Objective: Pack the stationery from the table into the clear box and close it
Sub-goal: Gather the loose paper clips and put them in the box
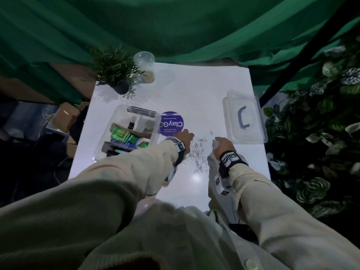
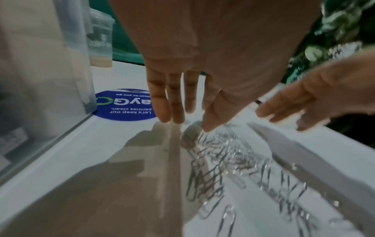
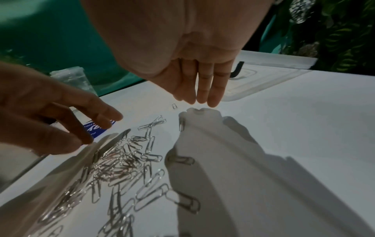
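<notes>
Head view. White table (image 1: 194, 90) in centre frame. Clear box (image 1: 155, 121) left of centre, lid off, holding green and blue packets. Lid (image 1: 231, 117) with blue handle lying flat at right of centre, well apart from box. Round purple sticker (image 1: 173, 121) just right of box. Scatter of paper clips (image 1: 197, 151) at mid-frame, between both hands. Left hand (image 1: 185, 137) at left edge of the scatter, right hand (image 1: 222, 145) at its right edge. Finger state not readable from this angle. Potted plant (image 1: 115, 73) and plastic cup (image 1: 144, 59) at upper left of table.

Left wrist view. Left hand (image 2: 194, 64) above table, fingers (image 2: 162, 102) straight and close together, tips pointing down toward paper clips (image 2: 233, 157), holding nothing. Box (image 2: 40, 64) wall at left edge. Right hand (image 2: 324, 96) entering from right, fingers extended.

Right wrist view. Right hand (image 3: 192, 64) with fingers (image 3: 202, 86) straight, side by side, empty, tips just above table. Paper clips (image 3: 125, 163) spread through lower left. Left hand (image 3: 50, 112) at left, fingers loosely spread. Lid (image 3: 274, 72) at upper right.
</notes>
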The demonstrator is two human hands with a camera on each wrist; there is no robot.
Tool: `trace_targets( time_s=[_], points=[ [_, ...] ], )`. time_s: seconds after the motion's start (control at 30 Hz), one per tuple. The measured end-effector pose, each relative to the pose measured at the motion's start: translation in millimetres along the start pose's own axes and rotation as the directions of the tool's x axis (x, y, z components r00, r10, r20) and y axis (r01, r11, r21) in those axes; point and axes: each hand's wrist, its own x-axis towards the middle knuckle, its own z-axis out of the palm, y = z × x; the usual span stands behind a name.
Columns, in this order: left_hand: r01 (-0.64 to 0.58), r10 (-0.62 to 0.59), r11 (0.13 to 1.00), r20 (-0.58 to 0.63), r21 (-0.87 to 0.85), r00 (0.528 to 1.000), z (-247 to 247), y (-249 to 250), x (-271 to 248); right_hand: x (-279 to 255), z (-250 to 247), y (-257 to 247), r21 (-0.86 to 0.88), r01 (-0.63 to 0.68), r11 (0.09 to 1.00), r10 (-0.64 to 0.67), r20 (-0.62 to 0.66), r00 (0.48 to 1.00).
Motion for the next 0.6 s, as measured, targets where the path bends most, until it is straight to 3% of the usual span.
trace_targets(
  time_s=[0.23, 0.4, 0.53, 0.6],
  points=[
    [0.084, -0.082, 0.995, -0.028, 0.055, 0.996, 18.3, 3.4, 8.3, 45.7, 6.8, -18.8, -0.179, 0.165, 0.970, -0.143, 0.133, 0.981],
    [0.018, -0.016, 0.989, -0.017, 0.148, 1.000, 25.6, 13.1, 11.6, 39.8, 29.4, -11.1, -0.320, 0.253, 0.913, -0.198, 0.196, 0.961],
    [-0.090, 0.098, 0.985, -0.044, 0.147, 0.994, 36.0, 9.7, 12.3, 21.2, 44.1, 9.8, -0.289, 0.397, 0.871, -0.348, 0.209, 0.914],
    [-0.055, 0.064, 0.995, -0.106, 0.084, 0.992, 35.9, 5.1, 12.5, 8.3, 49.4, 18.6, -0.229, 0.437, 0.869, -0.403, 0.182, 0.897]
  ],
)
